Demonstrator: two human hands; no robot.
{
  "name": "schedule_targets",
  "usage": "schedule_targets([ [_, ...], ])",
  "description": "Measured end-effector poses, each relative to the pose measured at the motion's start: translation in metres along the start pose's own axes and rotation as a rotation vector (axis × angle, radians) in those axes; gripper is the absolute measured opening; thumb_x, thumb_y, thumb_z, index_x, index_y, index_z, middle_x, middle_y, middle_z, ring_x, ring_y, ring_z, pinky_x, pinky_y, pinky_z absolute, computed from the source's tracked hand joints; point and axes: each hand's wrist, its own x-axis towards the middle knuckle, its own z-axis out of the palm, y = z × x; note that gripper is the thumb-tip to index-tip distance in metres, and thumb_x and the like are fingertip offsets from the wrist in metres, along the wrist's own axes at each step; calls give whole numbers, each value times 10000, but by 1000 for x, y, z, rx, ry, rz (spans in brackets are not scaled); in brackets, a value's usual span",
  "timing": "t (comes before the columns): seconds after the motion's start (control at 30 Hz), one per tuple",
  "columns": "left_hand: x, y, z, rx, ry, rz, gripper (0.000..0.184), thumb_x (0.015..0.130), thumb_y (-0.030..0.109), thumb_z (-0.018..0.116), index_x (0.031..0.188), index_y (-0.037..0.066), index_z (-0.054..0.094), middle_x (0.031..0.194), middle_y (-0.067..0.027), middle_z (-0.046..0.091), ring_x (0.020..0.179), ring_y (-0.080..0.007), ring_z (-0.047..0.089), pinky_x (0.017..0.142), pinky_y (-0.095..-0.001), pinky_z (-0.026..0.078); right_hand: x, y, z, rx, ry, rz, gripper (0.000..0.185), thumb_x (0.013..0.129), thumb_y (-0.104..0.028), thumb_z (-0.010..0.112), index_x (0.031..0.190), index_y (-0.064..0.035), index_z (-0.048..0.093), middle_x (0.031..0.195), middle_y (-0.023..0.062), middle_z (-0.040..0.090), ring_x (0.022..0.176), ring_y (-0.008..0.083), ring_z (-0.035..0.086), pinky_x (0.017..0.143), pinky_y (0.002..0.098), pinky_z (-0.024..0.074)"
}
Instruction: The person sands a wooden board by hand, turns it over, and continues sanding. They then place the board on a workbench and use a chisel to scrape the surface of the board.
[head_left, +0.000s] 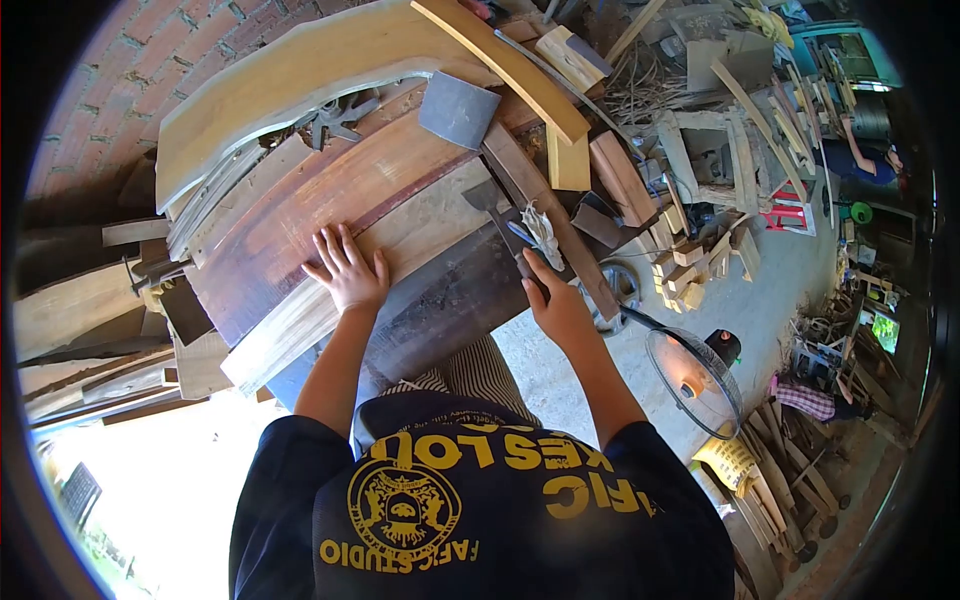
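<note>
My left hand [352, 278] lies flat with spread fingers across the edge of a pale wooden board [430, 220] and the reddish-brown board beside it. At the right end of the boards, my right hand [562, 308] has its fingers closed around the handle end of a scraper [487, 198] with a flat, wide blade. The blade points away from me and rests by the pale board. A crumpled whitish bundle [541, 235] sits just beside the scraper's handle. A dark grey sheet, perhaps sandpaper [459, 110], lies farther back on the boards.
A long curved plank [300, 75] lies along the back near a brick wall [120, 95]. Wood blocks [622, 178] crowd the right end. A fan [693, 383] stands on the floor at right. Stacked timber [790, 470] and other people [868, 160] are farther right.
</note>
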Motion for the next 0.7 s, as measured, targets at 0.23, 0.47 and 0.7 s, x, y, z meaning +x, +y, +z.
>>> schedule_targets([
  [0.23, -2, -1, 2, -16, 12, 4, 755, 865, 461, 405, 1441, 15, 207, 1500, -230, 147, 1414, -365, 44, 1028, -688, -1, 23, -6, 0, -5, 81, -77, 442, 897, -289, 545, 1331, -263, 466, 1044, 167, 636, 871, 409, 602, 707, 450, 507],
  [0.47, -2, -1, 4, -15, 20, 1, 755, 864, 466, 398, 1443, 20, 208, 1502, -224, 151, 1416, -358, 41, 1026, -690, -8, 25, -18, -15, -34, -30, 30, 438, 898, -291, 547, 1328, -261, 476, 1033, 199, 631, 916, 405, 597, 755, 431, 499],
  [0.7, -1, -2, 4, 3, 27, 11, 767, 862, 485, 392, 1445, 23, 205, 1508, -211, 147, 1419, -350, 30, 1026, -688, -21, 6, -6, -11, 6, 15, -23, 434, 906, -285, 539, 1332, -234, 471, 1103, 187, 616, 941, 419, 591, 772, 429, 497],
])
